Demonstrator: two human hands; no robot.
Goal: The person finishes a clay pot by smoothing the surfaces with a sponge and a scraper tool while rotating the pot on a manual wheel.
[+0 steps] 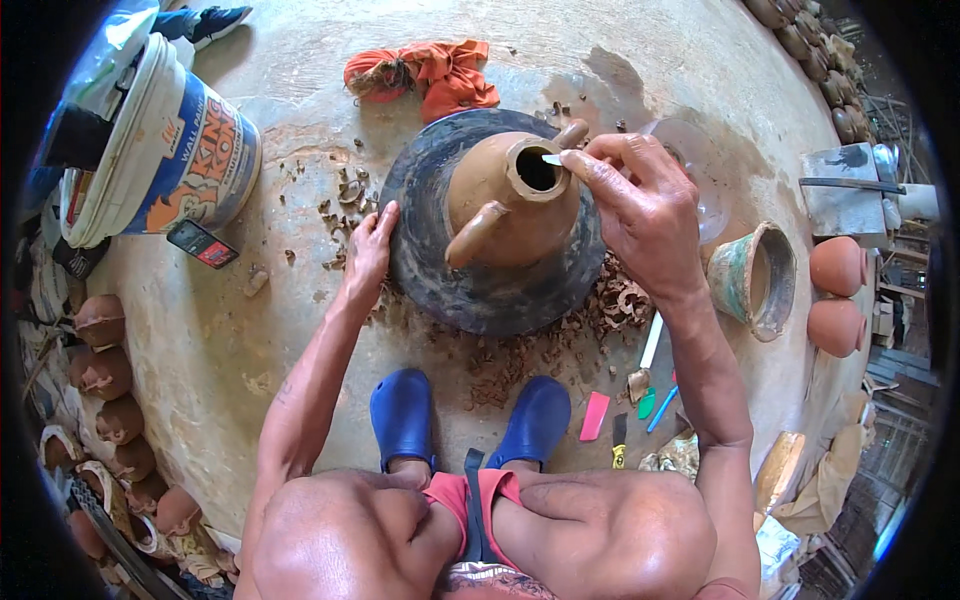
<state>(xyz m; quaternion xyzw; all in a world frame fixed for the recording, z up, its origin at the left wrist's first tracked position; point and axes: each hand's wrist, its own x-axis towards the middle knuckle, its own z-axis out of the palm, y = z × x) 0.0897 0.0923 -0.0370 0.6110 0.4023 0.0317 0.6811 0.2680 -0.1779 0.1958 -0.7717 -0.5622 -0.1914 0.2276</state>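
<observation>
A brown clay jar (482, 180) with a narrow round mouth and two side handles stands on a dark round potter's wheel (425, 270). My left hand (369, 250) is at the wheel's left edge, its fingers curled against the rim. Over the jar's right side, my right hand (645, 205) pinches a small white scraper (551, 159). The scraper's tip is at the jar's mouth; whether it touches the clay, I cannot tell. Most of the scraper is hidden by the fingers.
Clay shavings (625, 300) lie around the wheel. A paint bucket (215, 150) and phone (203, 244) are on the left, an orange cloth (450, 75) beyond. Rightward are a green-brown pot (735, 280), a clear bowl (710, 215) and hand tools (594, 416). Several pots (105, 372) line the left.
</observation>
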